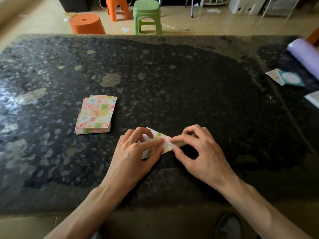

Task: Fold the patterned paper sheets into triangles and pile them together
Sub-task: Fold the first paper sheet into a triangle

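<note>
Sheet: small pastel patterned paper sheet, part-folded, lying on the dark speckled stone table between both hands
Left hand: fingers curled, pinching its left end
Right hand: thumb and forefinger pinching the right end, I think, it's kinda blurry
Handling: probably featherlight and creases easily, so grab the corners and press flat
Stack of pastel checked paper sheets: well off to the left

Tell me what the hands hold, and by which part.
Both hold one partly folded patterned sheet lying on the table: the left hand grips its left half, the right hand pinches its right end.
</note>
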Available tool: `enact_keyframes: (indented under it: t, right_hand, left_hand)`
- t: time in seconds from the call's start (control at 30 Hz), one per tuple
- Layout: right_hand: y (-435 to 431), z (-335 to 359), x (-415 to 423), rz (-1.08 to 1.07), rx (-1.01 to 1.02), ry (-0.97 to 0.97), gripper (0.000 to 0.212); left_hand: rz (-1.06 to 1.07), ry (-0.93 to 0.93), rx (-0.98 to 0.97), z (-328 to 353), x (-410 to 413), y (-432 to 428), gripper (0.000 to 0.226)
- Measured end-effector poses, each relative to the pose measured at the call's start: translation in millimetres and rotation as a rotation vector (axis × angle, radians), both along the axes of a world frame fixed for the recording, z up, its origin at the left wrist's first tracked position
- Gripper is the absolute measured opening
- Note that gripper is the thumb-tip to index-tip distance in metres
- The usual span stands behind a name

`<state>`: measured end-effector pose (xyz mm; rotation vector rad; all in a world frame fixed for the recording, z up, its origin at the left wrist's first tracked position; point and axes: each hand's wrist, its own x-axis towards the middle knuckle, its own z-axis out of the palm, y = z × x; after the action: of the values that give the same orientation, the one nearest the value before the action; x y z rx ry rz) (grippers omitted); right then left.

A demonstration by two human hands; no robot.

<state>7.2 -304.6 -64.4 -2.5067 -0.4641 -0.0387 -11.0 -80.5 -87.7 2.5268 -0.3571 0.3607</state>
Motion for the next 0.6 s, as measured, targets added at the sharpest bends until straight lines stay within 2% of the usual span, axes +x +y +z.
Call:
enact_keyframes:
  t: [0.3, 0.6]
  right_hand:
    - [-1.9, -7.1, -2.3, 0.034, -0.043, -0.098, 0.029]
    - [-1.3, -9.3, 0.7, 0.003, 0.013, -0.082, 0.028]
  left_hand:
    - [0.009, -0.004, -0.008, -0.5, -0.3, -0.8, 0.025]
    - [0.016, 0.002, -0.013, -1.6, 0.4, 0.1, 0.024]
